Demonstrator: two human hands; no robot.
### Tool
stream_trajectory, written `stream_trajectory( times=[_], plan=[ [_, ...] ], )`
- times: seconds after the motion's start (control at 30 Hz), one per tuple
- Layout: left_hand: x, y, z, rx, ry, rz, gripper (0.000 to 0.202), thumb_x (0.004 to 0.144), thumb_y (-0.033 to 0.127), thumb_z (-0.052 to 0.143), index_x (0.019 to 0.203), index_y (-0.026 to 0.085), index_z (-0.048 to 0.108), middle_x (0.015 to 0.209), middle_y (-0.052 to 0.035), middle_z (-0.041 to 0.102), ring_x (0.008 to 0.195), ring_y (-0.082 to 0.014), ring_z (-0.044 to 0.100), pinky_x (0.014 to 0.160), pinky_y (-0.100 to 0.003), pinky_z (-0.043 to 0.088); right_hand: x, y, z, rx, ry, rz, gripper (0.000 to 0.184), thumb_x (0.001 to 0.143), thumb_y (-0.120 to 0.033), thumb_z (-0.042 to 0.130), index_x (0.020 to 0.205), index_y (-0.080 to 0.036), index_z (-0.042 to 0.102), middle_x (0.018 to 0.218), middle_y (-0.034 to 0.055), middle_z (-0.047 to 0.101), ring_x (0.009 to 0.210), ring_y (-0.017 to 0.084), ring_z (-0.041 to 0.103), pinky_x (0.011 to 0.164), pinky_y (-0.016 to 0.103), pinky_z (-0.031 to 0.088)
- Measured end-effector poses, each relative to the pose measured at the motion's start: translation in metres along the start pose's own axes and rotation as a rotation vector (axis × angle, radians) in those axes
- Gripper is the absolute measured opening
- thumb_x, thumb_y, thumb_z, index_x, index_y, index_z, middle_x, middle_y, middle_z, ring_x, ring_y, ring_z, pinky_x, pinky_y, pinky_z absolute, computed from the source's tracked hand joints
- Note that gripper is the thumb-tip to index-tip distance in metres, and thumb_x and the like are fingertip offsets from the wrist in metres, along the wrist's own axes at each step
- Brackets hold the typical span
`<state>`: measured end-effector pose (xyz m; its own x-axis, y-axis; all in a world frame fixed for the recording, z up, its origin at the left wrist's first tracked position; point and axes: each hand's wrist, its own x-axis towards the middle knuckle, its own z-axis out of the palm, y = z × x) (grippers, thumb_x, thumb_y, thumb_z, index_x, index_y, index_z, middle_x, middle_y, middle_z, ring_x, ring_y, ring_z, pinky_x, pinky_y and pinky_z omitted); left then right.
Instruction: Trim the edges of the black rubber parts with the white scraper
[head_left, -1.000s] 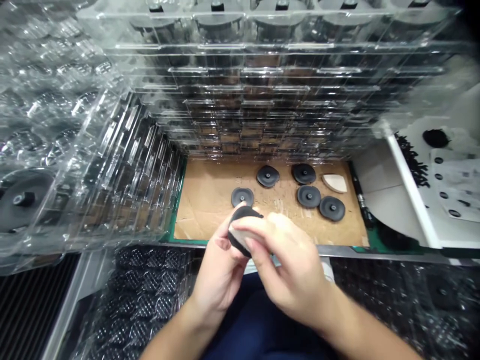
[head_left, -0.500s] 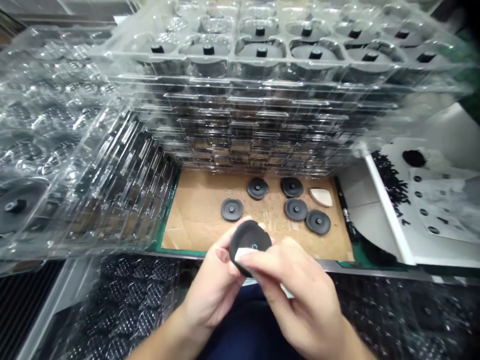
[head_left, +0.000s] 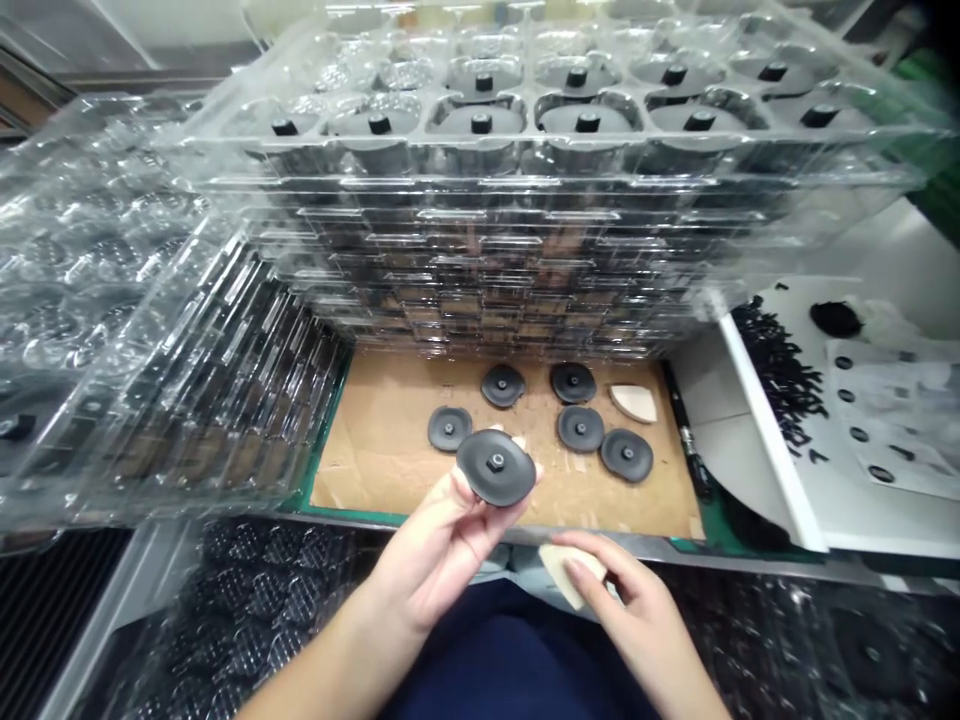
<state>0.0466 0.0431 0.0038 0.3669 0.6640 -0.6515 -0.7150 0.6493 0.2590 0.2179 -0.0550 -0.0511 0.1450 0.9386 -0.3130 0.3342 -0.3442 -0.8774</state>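
My left hand [head_left: 442, 550] grips a dark grey, rounded disc with a short central post [head_left: 496, 466] by its edge, its dished face turned up. Lower and to the right, my right hand [head_left: 622, 590] pinches a cream wedge-shaped sponge [head_left: 570, 572] between thumb and fingers, apart from the disc. Beyond the hands, several similar grey discs [head_left: 580, 428] lie post-up on a sheet of brown cardboard [head_left: 375, 450]. A second cream wedge [head_left: 634, 402] rests at the cardboard's right side.
A tall stack of clear plastic trays [head_left: 480, 240] holding discs stands behind the cardboard. Another tray stack [head_left: 247, 370] rises at left. To the right, a white box [head_left: 780, 440] borders a surface with small black parts [head_left: 780, 365]. A black pen-like tool [head_left: 690, 440] lies beside the cardboard.
My right hand has moved the wedge sponge off the disc, down and to the right. The disc in my left hand now lies flatter, its post in plain view.
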Motion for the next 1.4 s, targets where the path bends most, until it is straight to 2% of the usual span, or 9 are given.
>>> stream_trajectory(
  times=[0.17, 0.37, 0.47, 0.6, 0.73, 0.9, 1.0, 1.23, 1.4],
  plan=[
    [-0.002, -0.01, -0.001, 0.066, -0.067, 0.017, 0.027, 0.069, 0.013, 0.076, 0.094, 0.015, 0.068, 0.102, -0.0061, 0.075, 0.099, -0.0214, 0.068, 0.087, -0.03, 0.056, 0.014, -0.047, -0.014, -0.012, 0.154, -0.172, 0.021, 0.088, -0.034, 0.055, 0.103, -0.026, 0.068, 0.105, 0.0021, 0.071, 0.094, 0.019, 0.067, 0.077, 0.027, 0.053],
    [-0.009, -0.016, 0.002, 0.25, -0.147, 0.073, 0.041, 0.065, 0.022, 0.08, 0.104, 0.019, 0.069, 0.097, -0.0039, 0.073, 0.088, -0.0141, 0.068, 0.078, -0.017, 0.052, 0.025, -0.105, 0.0, -0.171, 0.135, -0.725, 0.025, 0.09, -0.012, 0.045, 0.111, -0.016, 0.059, 0.098, 0.0067, 0.069, 0.087, 0.018, 0.062, 0.076, 0.031, 0.048],
    [-0.013, -0.013, 0.001, 0.325, -0.124, 0.088, 0.04, 0.063, 0.018, 0.08, 0.102, 0.02, 0.069, 0.09, -0.0017, 0.073, 0.083, -0.0138, 0.068, 0.074, -0.016, 0.052, 0.03, -0.116, 0.004, -0.216, -0.075, -0.748, 0.021, 0.089, -0.011, 0.044, 0.102, -0.016, 0.06, 0.085, 0.0039, 0.068, 0.072, 0.016, 0.059, 0.066, 0.03, 0.045],
    [-0.014, -0.007, 0.0, 0.295, -0.121, 0.106, 0.04, 0.068, 0.019, 0.077, 0.106, 0.021, 0.067, 0.099, -0.003, 0.072, 0.093, -0.0154, 0.067, 0.081, -0.018, 0.052, 0.03, -0.118, 0.01, -0.208, 0.071, -0.814, 0.025, 0.089, -0.009, 0.043, 0.11, -0.011, 0.057, 0.096, 0.0097, 0.069, 0.081, 0.02, 0.06, 0.071, 0.035, 0.043],
    [-0.013, 0.005, -0.002, 0.253, -0.172, 0.13, 0.045, 0.064, 0.01, 0.078, 0.107, 0.024, 0.067, 0.101, -0.0013, 0.073, 0.091, -0.0186, 0.07, 0.083, -0.023, 0.054, 0.014, -0.089, 0.008, -0.031, -0.077, -0.648, 0.025, 0.088, -0.011, 0.048, 0.106, -0.022, 0.06, 0.091, 0.001, 0.071, 0.077, 0.014, 0.063, 0.071, 0.027, 0.047],
    [-0.013, 0.013, -0.002, 0.189, -0.263, 0.098, 0.046, 0.075, 0.009, 0.069, 0.115, 0.029, 0.062, 0.111, -0.0021, 0.07, 0.099, -0.0243, 0.068, 0.083, -0.03, 0.057, 0.006, -0.032, -0.001, 0.194, 0.205, -0.069, 0.019, 0.089, -0.032, 0.054, 0.102, -0.024, 0.065, 0.101, 0.0045, 0.071, 0.088, 0.02, 0.067, 0.072, 0.027, 0.053],
    [-0.012, 0.013, -0.003, 0.151, -0.284, 0.109, 0.047, 0.074, 0.018, 0.071, 0.116, 0.034, 0.059, 0.115, -0.0015, 0.068, 0.101, -0.0255, 0.067, 0.082, -0.03, 0.057, 0.009, -0.02, -0.005, 0.269, 0.196, 0.093, 0.031, 0.086, -0.042, 0.057, 0.106, -0.02, 0.065, 0.104, 0.0099, 0.07, 0.09, 0.024, 0.067, 0.071, 0.031, 0.055],
    [-0.015, 0.01, -0.015, 0.129, -0.197, 0.119, 0.065, 0.066, 0.039, 0.075, 0.125, 0.028, 0.052, 0.122, -0.0079, 0.065, 0.106, -0.0271, 0.065, 0.088, -0.031, 0.053, 0.007, -0.031, 0.01, 0.207, 0.065, 0.144, 0.034, 0.084, -0.048, 0.057, 0.104, -0.022, 0.067, 0.102, 0.0059, 0.07, 0.095, 0.024, 0.065, 0.085, 0.034, 0.053],
    [-0.017, 0.007, -0.019, 0.124, -0.124, 0.128, 0.066, 0.065, 0.035, 0.078, 0.125, 0.026, 0.052, 0.118, -0.0091, 0.067, 0.104, -0.0267, 0.066, 0.09, -0.033, 0.051, 0.008, -0.051, 0.004, -0.035, 0.153, -0.06, 0.029, 0.086, -0.04, 0.055, 0.109, -0.025, 0.065, 0.106, 0.0043, 0.07, 0.092, 0.023, 0.067, 0.078, 0.031, 0.054]
  ],
)
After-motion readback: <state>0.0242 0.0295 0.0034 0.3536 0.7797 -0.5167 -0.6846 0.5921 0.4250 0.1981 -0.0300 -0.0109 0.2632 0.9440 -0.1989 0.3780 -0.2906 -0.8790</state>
